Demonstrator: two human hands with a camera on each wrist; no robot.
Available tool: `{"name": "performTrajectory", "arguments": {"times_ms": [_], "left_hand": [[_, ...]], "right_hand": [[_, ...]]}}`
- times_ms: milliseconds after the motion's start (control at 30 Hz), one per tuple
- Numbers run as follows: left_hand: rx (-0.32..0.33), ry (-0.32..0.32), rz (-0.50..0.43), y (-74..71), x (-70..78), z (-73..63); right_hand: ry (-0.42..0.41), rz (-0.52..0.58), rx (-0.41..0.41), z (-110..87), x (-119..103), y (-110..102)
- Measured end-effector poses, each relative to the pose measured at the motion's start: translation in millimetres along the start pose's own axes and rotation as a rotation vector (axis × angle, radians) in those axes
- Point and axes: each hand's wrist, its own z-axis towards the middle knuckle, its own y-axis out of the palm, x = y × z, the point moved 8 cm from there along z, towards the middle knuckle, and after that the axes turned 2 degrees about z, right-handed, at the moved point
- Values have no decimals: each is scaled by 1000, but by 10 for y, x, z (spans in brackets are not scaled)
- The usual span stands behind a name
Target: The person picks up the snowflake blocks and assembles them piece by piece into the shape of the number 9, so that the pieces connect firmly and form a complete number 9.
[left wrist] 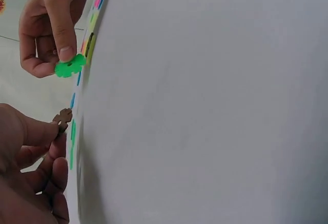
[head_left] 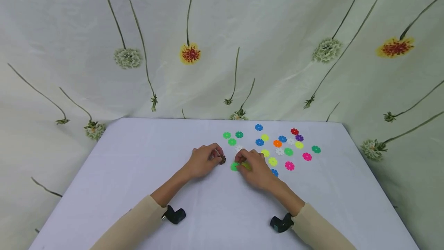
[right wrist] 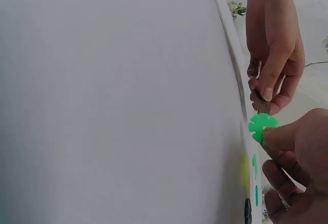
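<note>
My left hand (head_left: 204, 161) pinches a brown notched plastic disc (head_left: 222, 160), a snowflake-style connector piece, between thumb and fingers. In the left wrist view the brown disc (left wrist: 63, 117) stands up from the fingertips. Opposite it, my right hand (head_left: 256, 168) pinches a bright green notched disc (head_left: 234, 166) by its edge. The right wrist view shows the green disc (right wrist: 261, 126) close by the brown disc (right wrist: 260, 104), the two edges facing each other. A yellow-green disc (head_left: 246, 166) shows beneath the right hand, partly hidden by the fingers.
Loose discs lie spread on the white table (head_left: 138, 157) beyond and right of the hands: green (head_left: 239, 134), blue (head_left: 258, 127), orange (head_left: 277, 143), pink (head_left: 289, 166), purple (head_left: 299, 137) and several more. A flower-printed cloth (head_left: 277, 22) hangs behind the table's far edge.
</note>
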Motion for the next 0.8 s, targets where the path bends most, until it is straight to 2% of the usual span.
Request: {"name": "performTrajectory", "arguments": {"times_ms": [200, 300, 467, 800], "left_hand": [[-45, -83, -222, -38, -26, -100], [-80, -107, -314, -44, -12, -163], [-124, -141, -437, -56, 49, -256], [-148, -143, -458, -54, 161, -322]], "right_hand": [[-19, 192, -18, -34, -11, -116], [-2, 282, -20, -53, 26, -165], [8, 366, -15, -73, 98, -225], [-18, 370, -10, -81, 90, -246]]}}
